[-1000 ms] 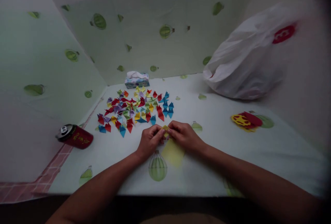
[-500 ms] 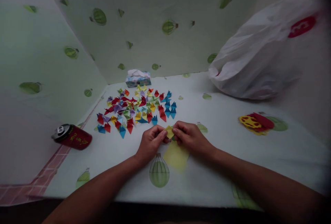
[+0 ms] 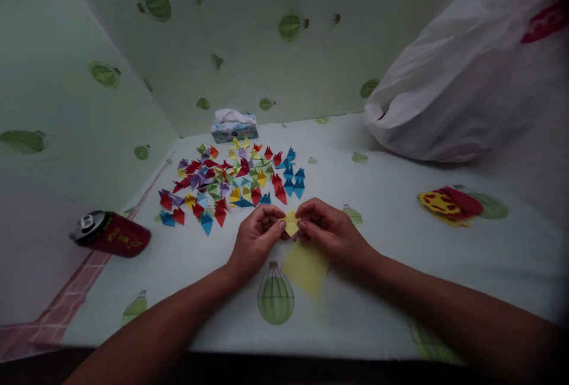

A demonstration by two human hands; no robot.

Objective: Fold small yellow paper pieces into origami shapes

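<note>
Between both hands is a small piece of folded yellow origami paper (image 3: 291, 224), held above the table. My left hand (image 3: 258, 237) pinches its left side with thumb and fingers. On its right side, my right hand (image 3: 331, 231) is closed in a matching pinch. A flat sheet of yellow paper (image 3: 306, 268) lies on the table just below, partly under my right hand. Beyond the hands spreads a group of several folded paper cranes (image 3: 222, 177) in red, blue, purple, green and yellow.
A tissue box (image 3: 235, 127) stands behind the cranes. At the left edge a red drink can (image 3: 113, 233) lies tilted. A white plastic bag (image 3: 444, 100) sits at the back right, with red and yellow cut-out pieces (image 3: 451, 204) in front of it.
The folded yellow paper now shows wider points at both sides, and the hands have spread slightly apart. The whole view has shifted a little.
</note>
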